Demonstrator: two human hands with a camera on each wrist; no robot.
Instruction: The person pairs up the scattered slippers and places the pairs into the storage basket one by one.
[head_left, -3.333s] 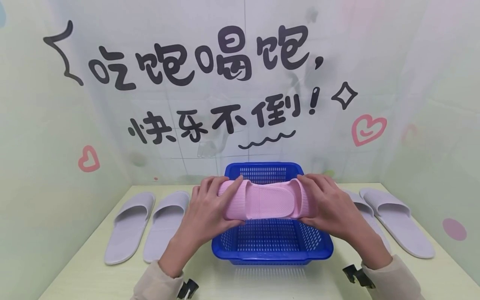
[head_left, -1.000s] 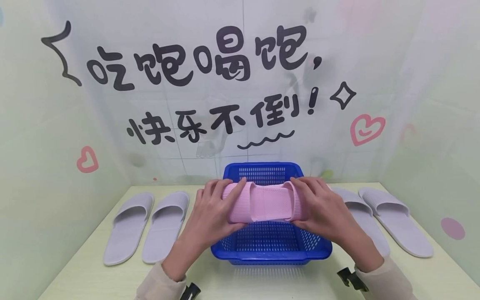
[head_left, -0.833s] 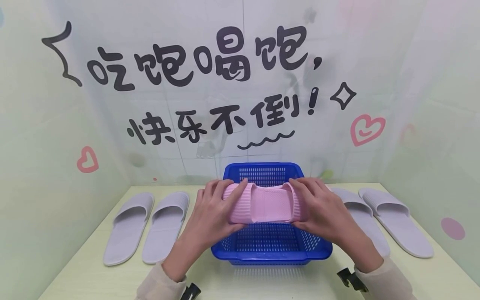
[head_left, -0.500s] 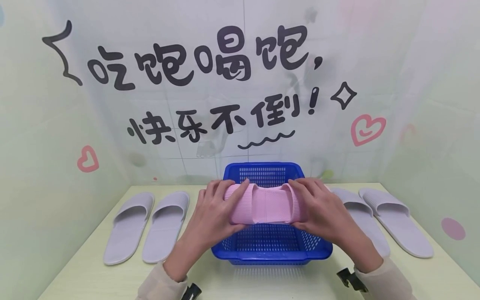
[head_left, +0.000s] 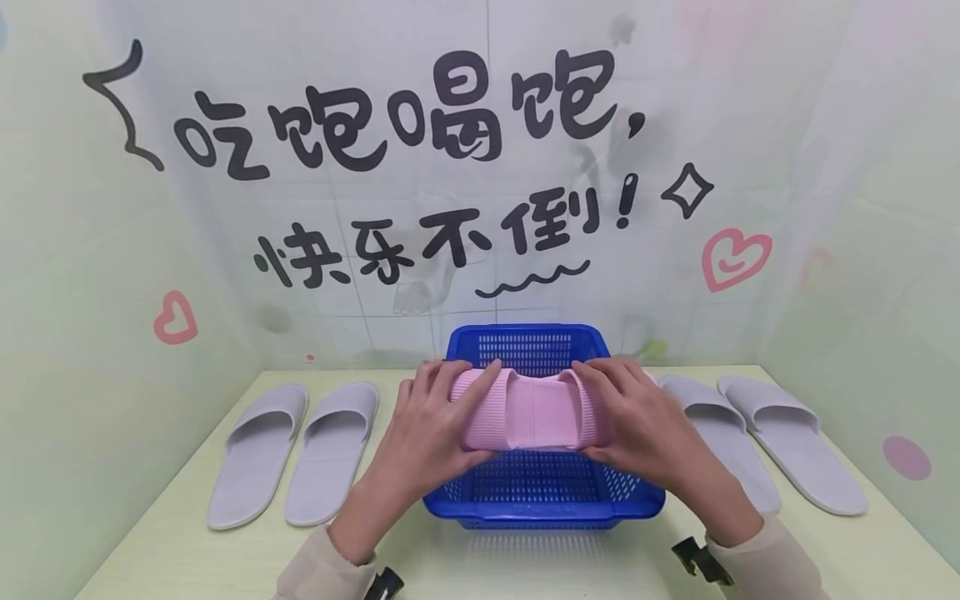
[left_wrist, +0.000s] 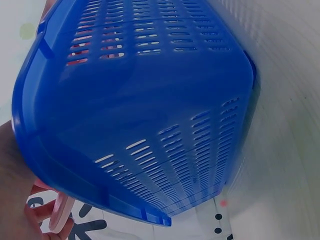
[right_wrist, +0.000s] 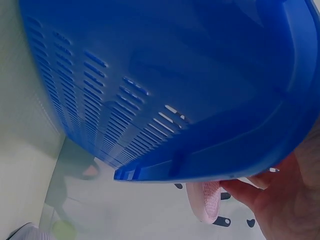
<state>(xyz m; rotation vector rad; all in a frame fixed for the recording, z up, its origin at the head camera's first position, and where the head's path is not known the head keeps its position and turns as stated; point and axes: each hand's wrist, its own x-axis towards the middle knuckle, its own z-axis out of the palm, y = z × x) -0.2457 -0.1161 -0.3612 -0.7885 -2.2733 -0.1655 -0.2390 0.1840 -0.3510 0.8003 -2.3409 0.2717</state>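
Observation:
Two pink slippers (head_left: pixel 543 412) lie one inside the other, ribbed straps at opposite ends, above a blue plastic basket (head_left: pixel 543 510). My left hand (head_left: pixel 427 425) grips the left strap end, thumb below and fingers over the top. At the other end, my right hand (head_left: pixel 648 421) holds the right strap the same way. In the left wrist view the perforated basket wall (left_wrist: pixel 125 95) covers most of the slippers; a pink edge (left_wrist: pixel 61 215) shows by the fingers. The right wrist view has a pink slipper end (right_wrist: pixel 204 202) beside the right hand (right_wrist: pixel 287 205), past the basket rim.
On the pale table (head_left: pixel 172 533), two light grey slippers (head_left: pixel 258 458) lie left of the basket. Two more grey slippers (head_left: pixel 810 458) are on the right, the inner one partly behind my right forearm. A printed wall sheet (head_left: pixel 420 333) stands behind the basket.
Since the earliest frame, my hands have come closer together and the pink slippers overlap more, the gap between their straps narrowing. Lately they have sunk very slightly. Basket and grey slippers stay put.

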